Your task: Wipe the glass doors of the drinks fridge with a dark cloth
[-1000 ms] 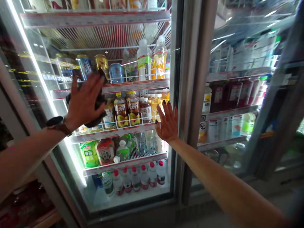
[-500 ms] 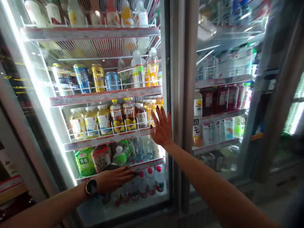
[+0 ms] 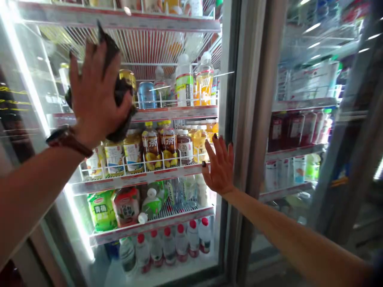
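Observation:
My left hand, with a watch on the wrist, presses a dark cloth flat against the upper part of a drinks fridge's glass door. The fingers are spread over the cloth. My right hand lies flat and open on the same glass near its right frame, at the height of the shelf of tea bottles. Behind the glass stand cans and juice bottles on the shelf above.
Lower shelves hold green pouches and red-capped water bottles. A second glass-door fridge with cartons and dark bottles stands to the right. A bright light strip runs down the left side of the door.
My left hand with the cloth went from mid-door down to the lower shelves, then up to the upper part of the glass. My right hand stayed flat on the glass.

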Tool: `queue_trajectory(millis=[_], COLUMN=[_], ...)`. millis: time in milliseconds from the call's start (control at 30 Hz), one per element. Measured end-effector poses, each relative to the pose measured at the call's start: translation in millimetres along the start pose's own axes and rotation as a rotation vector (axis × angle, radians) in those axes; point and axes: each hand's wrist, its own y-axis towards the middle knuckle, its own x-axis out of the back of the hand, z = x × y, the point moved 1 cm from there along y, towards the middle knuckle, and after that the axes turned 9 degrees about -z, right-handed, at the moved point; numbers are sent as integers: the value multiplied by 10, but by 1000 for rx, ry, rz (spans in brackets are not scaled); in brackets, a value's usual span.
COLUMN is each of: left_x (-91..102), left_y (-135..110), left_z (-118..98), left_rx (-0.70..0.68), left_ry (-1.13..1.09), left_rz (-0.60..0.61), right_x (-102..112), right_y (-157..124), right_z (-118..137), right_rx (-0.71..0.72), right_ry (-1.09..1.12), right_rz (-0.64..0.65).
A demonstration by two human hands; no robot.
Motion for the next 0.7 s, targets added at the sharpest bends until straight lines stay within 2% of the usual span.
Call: queue_trajectory(millis=[100, 167, 233, 300, 333, 400, 467, 533, 600, 667, 700], left_x=[-19, -13, 33, 116, 163, 247, 296, 310, 309, 313, 316], left_y=[-884, -1594, -2290, -2871, -3080, -3265, -3071, -2519, -1759, -1023, -739], left_z=[-422, -655, -794, -816, -784, -640, -411, -128, 166, 415, 502], left_rx=[-289, -467, -642, -832, -943, -1167, -1309, -1298, -1152, -898, -725], left_ry=[-106, -178, -243, -303, -341, -460, -591, -639, -552, -397, -318], left_rz=[55, 179, 288, 360, 388, 438, 479, 494, 469, 365, 289], right_x=[-7, -14, -19, -20, -19, -17, -14, -14, -14, -11, -9], right_y=[-9, -14, -14, -12, -9, -4, 1, 2, -1, -6, -9], right_z=[-3, -7, -8, -2, 3, 15, 23, 23, 16, 7, 3], right_rx=[8, 16, 27, 35, 41, 51, 55, 52, 47, 47, 51], right_ry=[-19, -26, -23, -15, -10, -1, 4, 9, 11, 11, 11], right_rz=[-15, -20, -24, -29, -32, -40, -56, -56, -43, -34, -36])
